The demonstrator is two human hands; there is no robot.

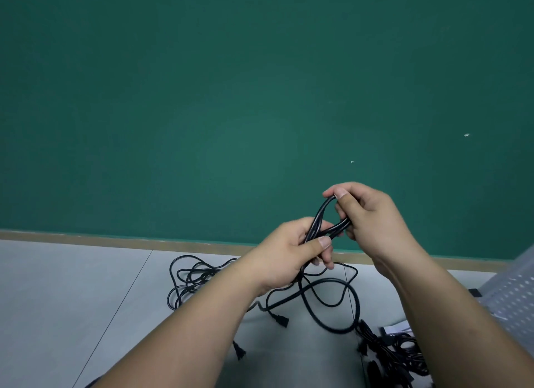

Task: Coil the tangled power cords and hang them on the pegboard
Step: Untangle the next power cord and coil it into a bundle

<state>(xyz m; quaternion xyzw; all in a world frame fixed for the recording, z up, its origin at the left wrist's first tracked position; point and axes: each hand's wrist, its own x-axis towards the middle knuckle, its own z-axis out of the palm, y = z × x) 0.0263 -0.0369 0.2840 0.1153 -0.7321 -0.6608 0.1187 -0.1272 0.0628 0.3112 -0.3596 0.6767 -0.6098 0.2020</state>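
A black power cord (319, 218) is bent into a small loop in front of the green wall. My left hand (286, 257) grips the lower end of the loop's strands, thumb on top. My right hand (367, 217) pinches the top of the loop between thumb and forefinger, with its other fingers curled round the strands. The rest of this cord hangs to the floor and ends in a plug (281, 320). More tangled black cords (190, 277) lie on the floor at the left. The white perforated pegboard (517, 295) shows at the right edge.
A pile of black cords (398, 356) sits on the grey tiled floor at the lower right. Another plug (239, 351) lies below my left forearm. A wooden skirting strip (115, 238) runs along the foot of the green wall (231, 98).
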